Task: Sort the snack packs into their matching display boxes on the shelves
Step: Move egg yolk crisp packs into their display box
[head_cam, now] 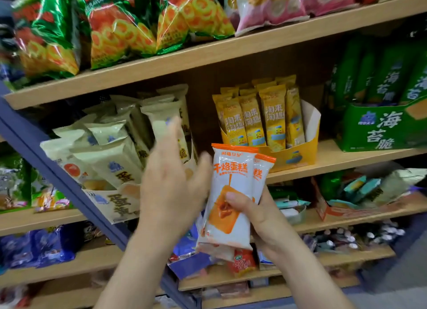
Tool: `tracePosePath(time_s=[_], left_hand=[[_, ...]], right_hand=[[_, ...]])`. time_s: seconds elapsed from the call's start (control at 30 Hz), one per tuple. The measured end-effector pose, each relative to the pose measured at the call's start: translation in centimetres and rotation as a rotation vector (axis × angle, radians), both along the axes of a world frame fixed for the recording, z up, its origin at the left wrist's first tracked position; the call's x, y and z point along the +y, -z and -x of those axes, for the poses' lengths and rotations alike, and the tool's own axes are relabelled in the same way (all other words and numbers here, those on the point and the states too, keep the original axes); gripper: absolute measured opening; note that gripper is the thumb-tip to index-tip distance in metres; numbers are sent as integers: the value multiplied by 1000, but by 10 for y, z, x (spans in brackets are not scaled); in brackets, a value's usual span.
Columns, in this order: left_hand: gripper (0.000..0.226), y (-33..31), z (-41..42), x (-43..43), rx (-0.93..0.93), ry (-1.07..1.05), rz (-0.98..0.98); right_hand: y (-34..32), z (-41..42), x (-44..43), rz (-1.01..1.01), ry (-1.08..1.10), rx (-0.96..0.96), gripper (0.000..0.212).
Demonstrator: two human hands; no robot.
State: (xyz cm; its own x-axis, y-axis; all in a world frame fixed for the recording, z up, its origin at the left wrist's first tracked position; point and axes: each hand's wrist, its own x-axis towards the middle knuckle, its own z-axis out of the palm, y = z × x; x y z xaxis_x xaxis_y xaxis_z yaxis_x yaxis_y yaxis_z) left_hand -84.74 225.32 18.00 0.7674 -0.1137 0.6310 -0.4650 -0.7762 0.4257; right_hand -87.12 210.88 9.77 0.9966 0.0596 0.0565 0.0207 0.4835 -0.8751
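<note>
The fingers (235, 199) of the right hand (261, 216) are clamped on two snack packs held upright and overlapping. The thumb lies across the face of the front pack (231, 177) and the other fingers are behind, out of sight. The front pack is white with an orange top seal and an orange cake picture, and reads 干烙蛋糕. The second pack (262, 170) shows only its right edge, the same orange seal and the character 糕.

The fingers (175, 133) of the left hand (171, 184) are apart and straight, holding nothing. They are blurred, just left of the packs and not touching them.

Both packs are in the air in front of the middle shelf (335, 158), overlapping the lower left corner of the yellow box (293, 157) in view. That box is cut low at the front and holds upright yellow packs (272, 117) reading 淘来淘趣. There is open room at its right end, against the white inner wall.

Left of the hands, a cream box (120, 202) marked 蛋黄 tips forward over the shelf edge. It is crowded with cream packs (111, 163) leaning at mixed angles. A blue post (57, 170) crosses in front of its left side.

At far right a green box (379, 128) reads 海苔脆. Bare shelf lies between it and the yellow box.

On the top shelf (208, 54) stand ring-snack bags (120, 27) and pink bags (270, 6). Their print is too blurred to read.
</note>
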Motion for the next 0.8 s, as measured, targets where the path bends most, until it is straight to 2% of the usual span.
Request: tracePosePath(time_s=[0.03,0.1,0.13,0.17,0.27,0.37,0.4,0.47,0.5,0.53,0.6,0.63,0.7,0.8], left_hand=[[72,7,12,0,234,119,66],[70,20,25,0,785,391,379],[68,28,28,1,937,483,526],[68,35,29,2,1004,528,624],[61,48,26,-2,1078,497,914],[51,53,19,-8,1090,313,1194],[45,54,19,-8,1073,271,1236],[46,56,26,-6,1116,309,1343],[49,56,32,-5,1136,330,1380],[50,57,36,-5,1147,346,1406],[47,64,40,-8,1179,357,1434],[46,69,42,-11,1198,344,1447],[44,79,43,-16,1238,323,1468],[40,95,46,-22,1272,332,1507]], right_hand=[[-3,0,-1,27,16,-12,62],[-6,-3,-1,129,42,-48,66],[-7,-4,0,212,57,-52,70],[-6,-6,1,308,70,-48,77],[-4,-10,4,449,41,13,94],[-6,-10,2,536,60,33,86],[-5,-8,1,528,41,24,90],[-1,0,-5,446,8,40,105],[1,4,-10,388,-6,71,107],[3,9,-14,323,-21,82,101],[9,13,-21,264,-40,83,72],[14,15,-24,248,-36,100,66],[26,19,-31,188,-35,144,71],[42,27,-40,73,-112,201,96]])
